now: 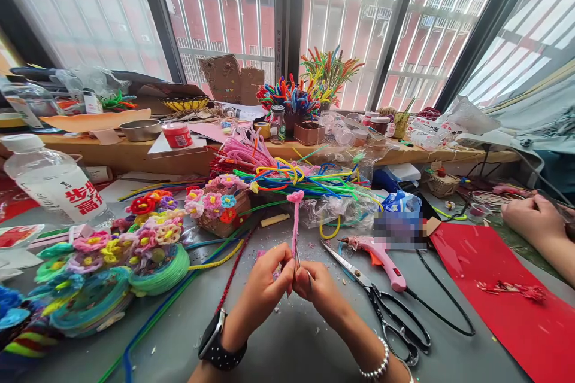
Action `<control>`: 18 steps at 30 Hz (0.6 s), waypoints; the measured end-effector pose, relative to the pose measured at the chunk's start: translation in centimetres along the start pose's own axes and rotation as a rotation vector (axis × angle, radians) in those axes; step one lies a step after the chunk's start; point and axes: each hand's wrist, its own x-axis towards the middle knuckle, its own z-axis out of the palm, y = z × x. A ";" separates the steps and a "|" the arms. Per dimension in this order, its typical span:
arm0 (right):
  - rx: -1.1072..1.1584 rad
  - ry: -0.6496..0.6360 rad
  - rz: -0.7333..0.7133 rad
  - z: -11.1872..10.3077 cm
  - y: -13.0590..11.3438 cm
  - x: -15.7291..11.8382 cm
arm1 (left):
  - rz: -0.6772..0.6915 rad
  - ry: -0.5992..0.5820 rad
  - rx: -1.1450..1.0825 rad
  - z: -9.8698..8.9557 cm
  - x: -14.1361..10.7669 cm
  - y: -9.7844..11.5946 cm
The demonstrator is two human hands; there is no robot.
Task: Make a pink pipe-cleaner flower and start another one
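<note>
1. Left hand (272,278): closed, fingers pinched on the lower part of a fuzzy pink stem (295,224). A dark watch with a dotted strap is on its wrist.
2. Right hand (317,287): closed, gripping a slim metal tool (296,258) whose tip lies against the stem; exact type of tool cannot be told. A beaded bracelet is on this wrist.
3. Pink stem: upright above the two hands, its curled, lobed tip uppermost, over the middle of the grey surface (278,353).
4. Right of the hands: large scissors (348,264) lie with blades pointing up and left, black handles toward the wearer. A pink glue gun (381,256) lies just beside them, cord trailing right.
5. Further right: a red sheet (521,332) bears a tangle of red fuzzy strands (532,292). Another person's hand (534,218) is beyond it.
6. Left of the hands: fuzzy flowers (148,239) in several colours stand about a green coiled basket (159,269); a clear bottle (54,182) stands behind.
7. Beyond the hands: a pile of multicoloured fuzzy stems (287,176), partly on clear plastic wrap (335,210). A pale stick (275,221) lies nearer.
</note>
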 end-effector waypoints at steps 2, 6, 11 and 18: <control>-0.005 -0.012 0.011 -0.1 0.0 0.0 | 0.005 -0.003 -0.001 0.0 0.0 0.1; -0.012 0.020 0.013 -0.3 -0.4 0.0 | 0.018 -0.002 0.011 0.1 0.1 0.2; 0.012 0.020 -0.007 -0.5 -0.7 0.1 | 0.024 -0.014 0.019 0.2 0.1 0.1; -0.108 0.104 -0.016 -0.3 -0.8 -0.1 | 0.019 0.017 0.049 0.3 0.0 -0.2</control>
